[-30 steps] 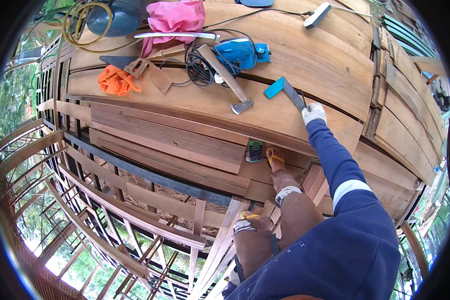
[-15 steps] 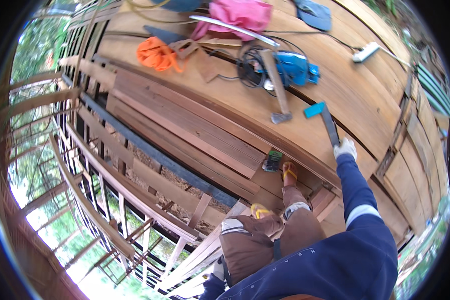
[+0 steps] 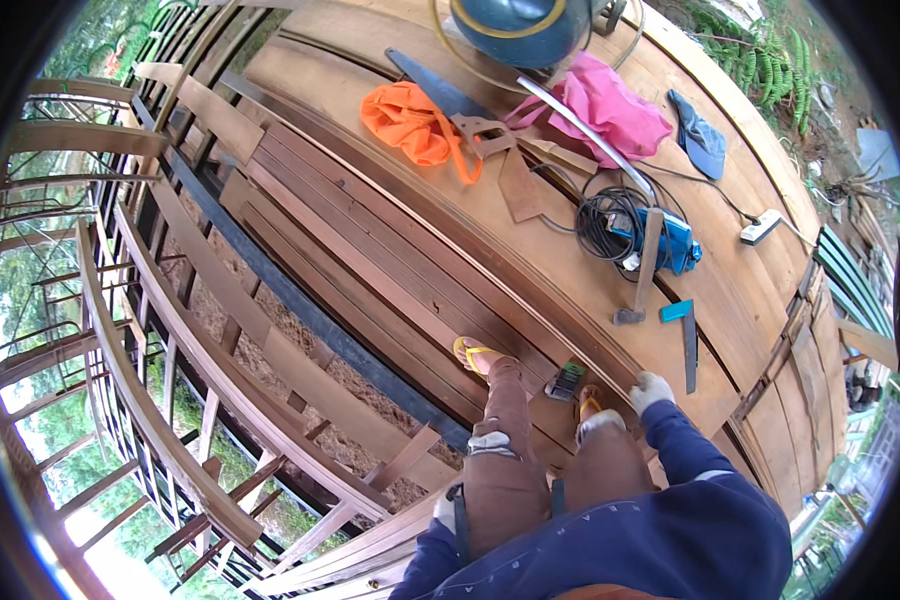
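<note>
My right hand (image 3: 653,391), in a white work glove, rests at the raised plank edge (image 3: 595,345) with its fingers curled over the wood. Just beyond it a try square (image 3: 689,352) with a turquoise stock and dark blade lies flat on the planks. A hammer (image 3: 648,262) with a wooden handle lies next to it, partly over a blue power tool (image 3: 678,245) with a coiled black cable. My left hand (image 3: 445,512), also gloved, hangs beside my left thigh, its fingers hidden. A small green and black packet (image 3: 567,380) lies between my feet.
Farther off lie a handsaw (image 3: 435,85), an orange cloth bag (image 3: 405,122), a pink cloth (image 3: 620,108), a blue cap (image 3: 697,135) and a white power strip (image 3: 761,227). A wooden railing (image 3: 160,430) curves along the left. Gaps show between beams below the dark rail (image 3: 300,300).
My right hand has let go of the try square, now lying on the planks, and has come back to the plank edge. My left foot has stepped forward onto the lower boards. The view has shifted.
</note>
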Demonstrator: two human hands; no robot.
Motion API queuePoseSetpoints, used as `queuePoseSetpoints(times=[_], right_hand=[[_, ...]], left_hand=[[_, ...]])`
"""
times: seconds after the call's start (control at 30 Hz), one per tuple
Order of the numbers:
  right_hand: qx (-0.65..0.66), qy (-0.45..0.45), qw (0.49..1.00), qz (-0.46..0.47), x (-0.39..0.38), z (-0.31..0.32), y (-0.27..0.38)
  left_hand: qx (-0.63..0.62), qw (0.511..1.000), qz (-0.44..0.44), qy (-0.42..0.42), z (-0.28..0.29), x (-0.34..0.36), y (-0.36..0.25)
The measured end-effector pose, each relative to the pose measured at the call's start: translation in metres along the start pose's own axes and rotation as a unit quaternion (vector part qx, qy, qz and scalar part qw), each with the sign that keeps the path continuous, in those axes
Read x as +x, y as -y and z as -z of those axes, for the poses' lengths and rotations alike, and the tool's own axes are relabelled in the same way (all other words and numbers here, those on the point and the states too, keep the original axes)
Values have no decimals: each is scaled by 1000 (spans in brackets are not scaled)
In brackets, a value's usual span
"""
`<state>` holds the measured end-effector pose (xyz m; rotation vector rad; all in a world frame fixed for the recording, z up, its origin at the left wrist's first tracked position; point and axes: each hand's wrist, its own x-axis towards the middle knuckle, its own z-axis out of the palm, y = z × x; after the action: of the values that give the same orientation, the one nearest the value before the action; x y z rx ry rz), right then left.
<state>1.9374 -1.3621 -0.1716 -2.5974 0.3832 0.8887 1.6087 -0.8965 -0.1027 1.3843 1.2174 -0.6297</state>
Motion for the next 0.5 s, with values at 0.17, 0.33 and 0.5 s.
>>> queuePoseSetpoints(times=[0.17, 0.33, 0.5], right_hand=[[-67, -82, 968, 229, 87, 0, 158], [-116, -223, 922, 293, 251, 43, 300], [-211, -226, 944, 117, 357, 86, 387]], left_hand=[[-208, 977, 43, -17, 62, 16, -123], [-177, 983, 35, -14, 86, 36, -144], [-151, 989, -10, 7, 76, 92, -181]])
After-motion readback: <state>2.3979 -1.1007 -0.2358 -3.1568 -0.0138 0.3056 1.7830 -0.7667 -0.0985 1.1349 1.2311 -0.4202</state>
